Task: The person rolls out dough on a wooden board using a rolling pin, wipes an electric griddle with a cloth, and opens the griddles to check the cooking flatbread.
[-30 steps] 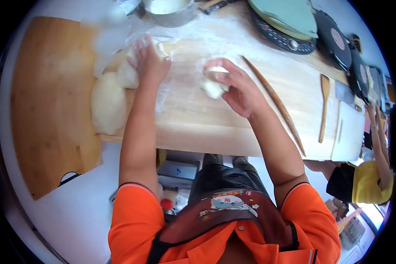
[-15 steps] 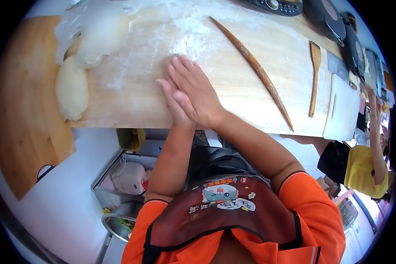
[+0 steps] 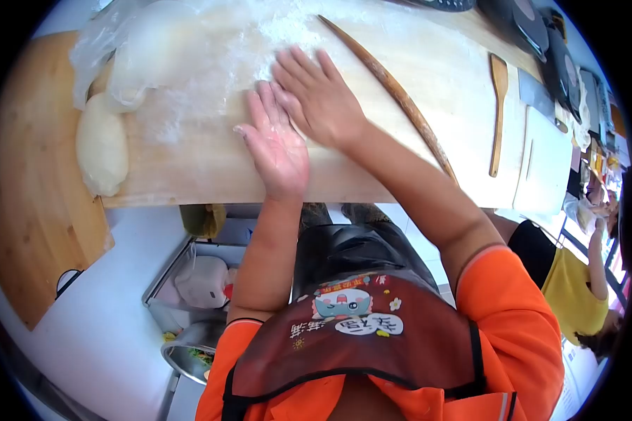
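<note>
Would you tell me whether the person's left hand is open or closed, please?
Open: the left hand is turned palm up with its fingers extended and nothing visible in it, beside the right hand.

Person's own clothing, seen from above: orange top (image 3: 516, 316), short-sleeved; sleeve hem (image 3: 486, 261) edged with thin dark line; collar (image 3: 428, 405) orange, pale-and-black stripe near edge. Apron bib (image 3: 267, 361) dark maroon, bound in black edging (image 3: 477, 358). Bib print: blue-green cartoon face (image 3: 342, 304) (one eye winking), white flower (image 3: 395, 304), white bubble (image 3: 369, 325) with black characters, small yellow sun (image 3: 298, 343). Lower section (image 3: 358, 252) black, glossy, creased. Trousers (image 3: 364, 212) dark, mottled.
</note>
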Demonstrator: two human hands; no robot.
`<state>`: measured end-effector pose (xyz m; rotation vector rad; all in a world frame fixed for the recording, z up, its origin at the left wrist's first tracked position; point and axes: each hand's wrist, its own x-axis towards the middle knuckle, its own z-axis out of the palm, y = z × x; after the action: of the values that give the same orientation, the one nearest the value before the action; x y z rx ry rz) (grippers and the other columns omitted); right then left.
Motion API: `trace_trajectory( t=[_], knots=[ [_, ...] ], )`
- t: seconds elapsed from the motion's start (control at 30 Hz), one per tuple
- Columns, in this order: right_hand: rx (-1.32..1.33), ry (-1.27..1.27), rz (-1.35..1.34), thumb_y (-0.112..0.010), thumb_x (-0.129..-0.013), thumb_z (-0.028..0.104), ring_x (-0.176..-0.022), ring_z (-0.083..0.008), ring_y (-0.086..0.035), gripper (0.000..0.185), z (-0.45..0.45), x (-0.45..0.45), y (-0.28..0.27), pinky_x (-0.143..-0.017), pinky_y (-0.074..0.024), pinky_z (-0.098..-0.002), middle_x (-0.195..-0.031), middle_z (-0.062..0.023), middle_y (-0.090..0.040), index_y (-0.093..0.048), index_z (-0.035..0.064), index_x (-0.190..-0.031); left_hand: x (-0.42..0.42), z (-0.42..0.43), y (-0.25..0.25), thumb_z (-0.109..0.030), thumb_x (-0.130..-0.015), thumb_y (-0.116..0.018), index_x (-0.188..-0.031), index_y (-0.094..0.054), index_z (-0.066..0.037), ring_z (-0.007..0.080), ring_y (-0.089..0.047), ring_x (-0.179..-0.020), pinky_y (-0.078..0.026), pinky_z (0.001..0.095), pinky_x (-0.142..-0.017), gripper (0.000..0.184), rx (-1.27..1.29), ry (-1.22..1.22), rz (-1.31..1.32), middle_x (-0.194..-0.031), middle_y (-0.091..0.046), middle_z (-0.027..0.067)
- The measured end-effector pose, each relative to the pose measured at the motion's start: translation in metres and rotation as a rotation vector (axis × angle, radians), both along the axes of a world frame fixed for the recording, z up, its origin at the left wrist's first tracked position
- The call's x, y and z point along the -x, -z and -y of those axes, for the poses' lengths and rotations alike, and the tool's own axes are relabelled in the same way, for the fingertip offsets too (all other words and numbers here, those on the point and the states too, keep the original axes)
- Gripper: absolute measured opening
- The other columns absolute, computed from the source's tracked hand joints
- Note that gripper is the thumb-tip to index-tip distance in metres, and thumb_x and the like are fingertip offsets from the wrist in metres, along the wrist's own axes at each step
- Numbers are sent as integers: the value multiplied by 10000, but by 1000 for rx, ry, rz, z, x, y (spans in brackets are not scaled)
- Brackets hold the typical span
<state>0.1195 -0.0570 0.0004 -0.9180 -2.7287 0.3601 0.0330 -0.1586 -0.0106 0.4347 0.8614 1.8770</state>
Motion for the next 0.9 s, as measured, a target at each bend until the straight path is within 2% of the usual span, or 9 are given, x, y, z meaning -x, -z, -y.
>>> trace_trajectory(
  t=[0.03,0.13,0.23,0.37,0.53,0.63,0.67,0.77,0.9],
  knots=[
    [-15,12,22,-356,-1079,386,-1593,-315,-181,627,-11,16,-1,-1290,-101,-504,-1687,-167,-290,-361,34,-1598,0,0,-2,-660,-1068,-271,-1652,-126,-39,240,-154,-1592,-135,412,-1287,865,-12,23,-64,-1724,-187,98],
    [260,-80,-324,-363,-1079,401,-1587,-325,-198,629,8,46,0,-1290,-105,-508,-1682,-168,-300,-376,35,-1590,-10,-3,-24,-647,-1075,-273,-1632,-211,-26,257,-247,-1550,-134,420,-1286,836,67,-100,96,-1679,-283,94],
    [268,-8,-314,-374,-1079,398,-1576,-338,-223,613,52,6,-6,-1288,-117,-514,-1666,-169,-334,-408,34,-1571,-6,1,-16,-641,-1083,-247,-1654,-140,-56,253,-204,-1569,-120,414,-1287,825,59,-82,155,-1703,-234,80],
    [-60,48,-25,-384,-1077,406,-1582,-303,-218,604,-5,11,9,-1291,-115,-506,-1661,-153,-353,-427,47,-1561,-2,2,4,-661,-1069,-267,-1662,-139,-84,270,-220,-1572,-154,442,-1286,837,0,-32,-17,-1717,-221,86],
    [290,-88,-321,-333,-1101,410,-1587,-323,-191,607,23,42,-1,-1289,-94,-510,-1681,-156,-308,-376,59,-1594,-8,-2,-19,-679,-1063,-255,-1657,-135,-67,275,-205,-1574,-160,450,-1282,861,28,-58,149,-1701,-251,95],
    [259,49,-171,-317,-1102,422,-1588,-338,-178,624,51,-6,-9,-1287,-82,-523,-1694,-158,-274,-339,63,-1612,-9,2,-13,-696,-1053,-263,-1652,-150,-73,277,-209,-1572,-155,456,-1284,871,91,-103,140,-1692,-267,97],
    [121,75,-54,-318,-1098,420,-1591,-343,-167,625,44,-12,-4,-1283,-70,-543,-1695,-163,-268,-341,56,-1606,-9,-1,-8,-701,-1050,-267,-1651,-155,-80,278,-212,-1570,-152,458,-1285,872,107,-133,104,-1689,-273,98],
    [18,209,-10,-327,-1092,401,-1593,-335,-163,609,13,25,8,-1280,-64,-563,-1692,-159,-275,-364,52,-1590,-7,-3,0,-713,-1043,-265,-1650,-151,-72,288,-226,-1560,-154,467,-1284,890,24,-141,73,-1697,-257,110],
    [348,84,-455,-357,-1098,331,-1587,-337,-182,564,-6,30,25,-1290,-116,-493,-1672,-191,-304,-385,30,-1575,-5,-8,-15,-728,-1034,-266,-1650,-156,-72,307,-251,-1543,-197,478,-1270,907,58,-146,24,-1708,-237,112]
  ],
)
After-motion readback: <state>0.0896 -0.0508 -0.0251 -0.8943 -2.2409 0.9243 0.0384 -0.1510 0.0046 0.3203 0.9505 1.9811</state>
